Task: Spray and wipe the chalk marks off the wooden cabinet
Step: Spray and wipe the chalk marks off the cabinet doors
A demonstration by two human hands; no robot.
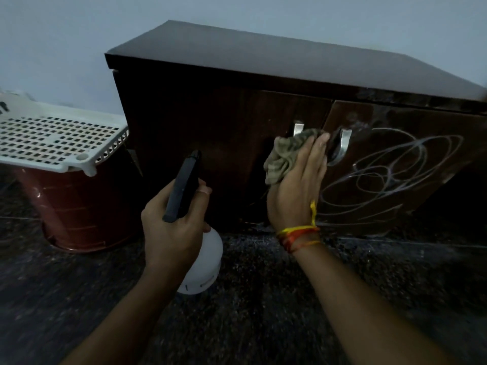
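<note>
A dark wooden cabinet (210, 122) stands against the wall with two doors and metal handles. White chalk marks (390, 169), looping scribbles, cover its right door. My left hand (171, 227) grips a spray bottle (204, 262) with a white body and a black trigger head, held in front of the left door. My right hand (295, 191) holds a crumpled greenish cloth (287, 154) against the cabinet front, between the two handles, just left of the scribbles. A red and yellow thread is tied round my right wrist.
A reddish-brown bucket (79, 206) with a white perforated plastic lid (58, 140) stands on the floor left of the cabinet. The floor (263, 312) is dark speckled stone. A pale wall rises behind the cabinet.
</note>
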